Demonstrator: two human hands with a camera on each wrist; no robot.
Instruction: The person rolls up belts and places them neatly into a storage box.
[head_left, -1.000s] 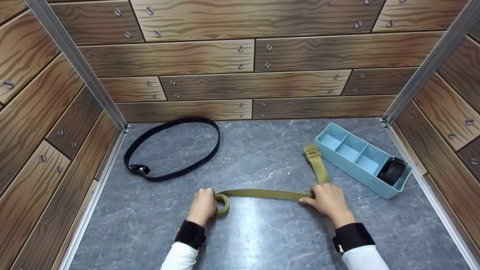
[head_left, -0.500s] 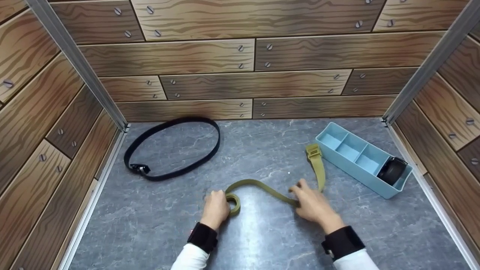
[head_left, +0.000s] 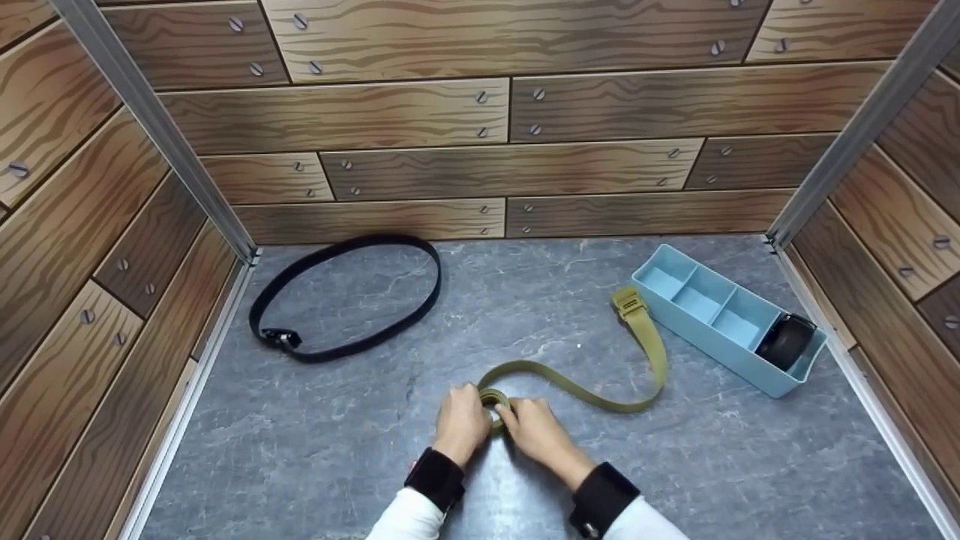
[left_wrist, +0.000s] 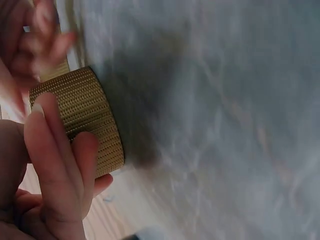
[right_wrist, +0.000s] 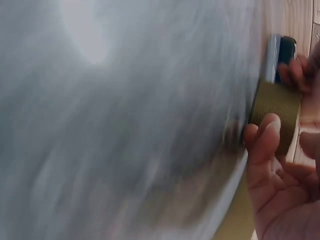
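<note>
Two bare hands met over an olive belt (head_left: 626,407) on the grey tabletop (head_left: 337,442); I took twelve o'clock as the wooden back wall (head_left: 420,172). The left hand (head_left: 461,425) gripped the rolled end (left_wrist: 95,110) of the belt from nine o'clock, its fingers bent against the outer wrap. The right hand (head_left: 538,435) pinched the same roll from about three o'clock, its thumb at the hole. A loose length ran from the roll in a wavy curve toward three o'clock, then bent up to the buckle (head_left: 628,301) at two o'clock, just beside a blue tray (head_left: 720,345). A black roll (head_left: 784,341) sat in the tray's compartment at its four-o'clock end. Over at ten o'clock, a black belt (head_left: 360,346) lay in a wide loop.
</note>
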